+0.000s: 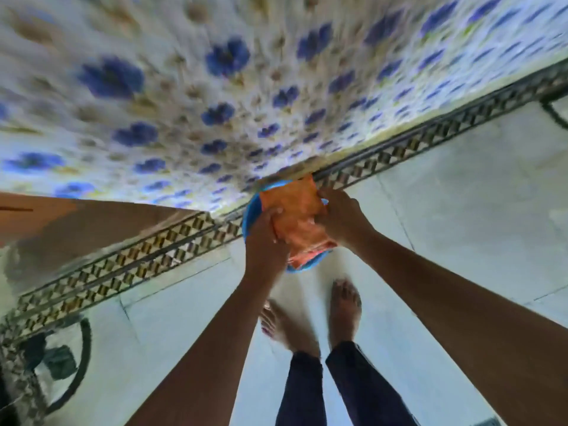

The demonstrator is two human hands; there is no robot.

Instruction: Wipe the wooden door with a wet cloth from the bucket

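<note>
The person stands bent over a blue bucket (250, 210) set on the pale floor (461, 210), right up against the foot of the wall (184, 87) with its blue flower pattern. Both hands hold an orange cloth (295, 216) spread directly above the bucket's mouth. The left hand (266, 241) has its fingers curled around the cloth's left edge, and the right hand (341, 216) grips the right edge, fingers wrapped over the fabric. The cloth covers nearly all of the opening, so only a strip of blue rim shows on the left and below; I cannot tell what the bucket holds. The picture is blurred. Bare feet (344, 309) stand just behind the bucket. A patterned border strip (399, 149) runs along the wall's base. A brown wooden surface (76, 222) shows at the left.
</note>
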